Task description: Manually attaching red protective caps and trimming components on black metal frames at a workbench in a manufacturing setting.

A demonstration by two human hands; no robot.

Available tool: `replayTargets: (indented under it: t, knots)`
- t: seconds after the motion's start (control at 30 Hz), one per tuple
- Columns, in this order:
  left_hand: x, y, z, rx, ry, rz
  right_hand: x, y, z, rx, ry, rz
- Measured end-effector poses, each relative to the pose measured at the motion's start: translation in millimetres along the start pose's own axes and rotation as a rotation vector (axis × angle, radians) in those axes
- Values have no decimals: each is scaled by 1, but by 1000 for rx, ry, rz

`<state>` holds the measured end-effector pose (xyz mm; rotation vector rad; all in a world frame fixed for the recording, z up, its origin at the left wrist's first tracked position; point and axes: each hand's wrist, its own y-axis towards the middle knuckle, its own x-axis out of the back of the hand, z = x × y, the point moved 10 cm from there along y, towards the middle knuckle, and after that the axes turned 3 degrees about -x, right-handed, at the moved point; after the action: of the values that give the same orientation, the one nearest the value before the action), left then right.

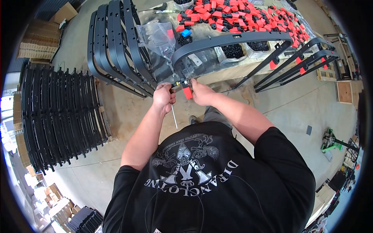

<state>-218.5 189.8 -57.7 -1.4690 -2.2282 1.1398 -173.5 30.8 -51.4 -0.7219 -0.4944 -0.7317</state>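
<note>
A: In the left hand?
B: Closed, with fingers curled around a thin metal rod pointing down toward the floor. Just beyond the thumb, a black-and-yellow part; too small to tell whether joined to the rod or pinched separately.

A: And in the right hand?
B: Bent close, with fingertips at the red-and-black piece; partly hidden, hence impossible to tell how firmly gripped.

A: Location of the piece?
B: Between both hands, red end downward, near the close end of the curved grey frame, at the edge of the workbench.

A: Step in hand?
B: By judgement, fastening the piece to the frame end. Compare the similar red tabs at right.

A: Called for next?
B: Presumably, steady support from the right and careful alignment from the left, before any tightening.
</note>
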Motion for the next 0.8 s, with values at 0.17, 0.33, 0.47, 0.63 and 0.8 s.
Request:
replayTargets:
  t: [0.17,0.33,0.47,0.63,0.8]
  knots:
    - [0,-1,1,11,-38,-6,-3,-2,-19,-22,525,-171]
    - [2,3,-1,16,-35,8,9,-1,-22,-7,501,-367]
    - [-2,-1,0,70,-25,-10,11,15,-44,-107,332,-472]
    - [3,2,2,53,-77,-2,14,13,-25,-36,400,-402]
    - [2,4,3,45,-70,-28,-19,-2,-19,-78,188,-272]
